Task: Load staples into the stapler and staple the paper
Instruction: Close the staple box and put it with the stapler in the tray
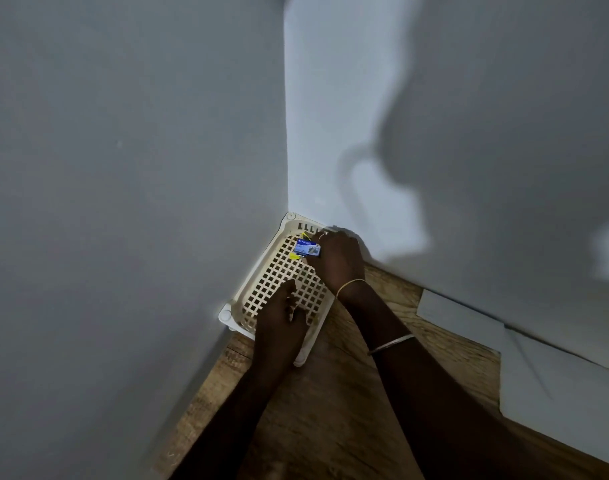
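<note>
A small blue staple box [307, 247] is pinched in my right hand [337, 261] at the far end of a cream lattice basket [261, 271] that sits in the wall corner. A yellow object [297, 255], possibly the stapler, shows in part under the box; most of it is hidden. My left hand [278, 320] rests on the near end of the basket with its fingers curled; what it holds, if anything, I cannot tell. White paper sheets [555, 382] lie on the wooden table at the right, along the wall.
Grey walls meet in a corner right behind the basket. The wooden table top [341, 393] stretches toward me between my forearms. A white strip [445, 310] lies along the right wall. The light is dim, with strong shadows on the right wall.
</note>
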